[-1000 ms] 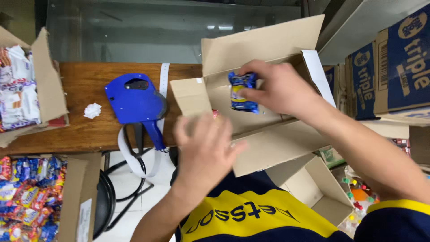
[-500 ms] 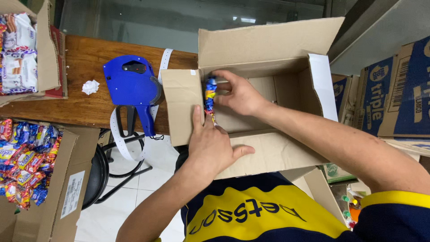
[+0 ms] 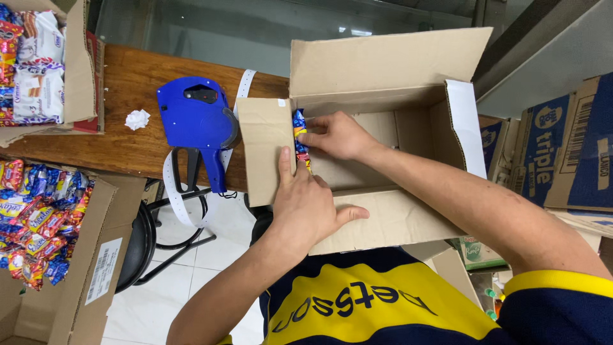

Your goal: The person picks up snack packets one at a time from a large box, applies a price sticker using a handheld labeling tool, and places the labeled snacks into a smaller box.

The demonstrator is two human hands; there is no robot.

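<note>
An open cardboard box (image 3: 383, 70) rests on my lap against a wooden table (image 3: 128, 137). My right hand (image 3: 338, 135) reaches inside it and grips a small blue snack packet (image 3: 299, 124) standing upright against the box's left wall. My left hand (image 3: 306, 204) lies over the box's near left corner, fingers pressed against the packets and thumb spread along the front flap. More colourful packets show just below the blue one.
A blue price-label gun (image 3: 198, 121) with a white label strip lies on the table left of the box. A crumpled paper ball (image 3: 136, 119) sits nearby. Boxes of snack packets stand at the far left (image 3: 38, 64) and lower left (image 3: 38, 217). Printed cartons (image 3: 562, 153) are stacked on the right.
My right hand carried the blue packet from the middle of the box down to its left wall. My left hand moved from above the box onto its near left corner.
</note>
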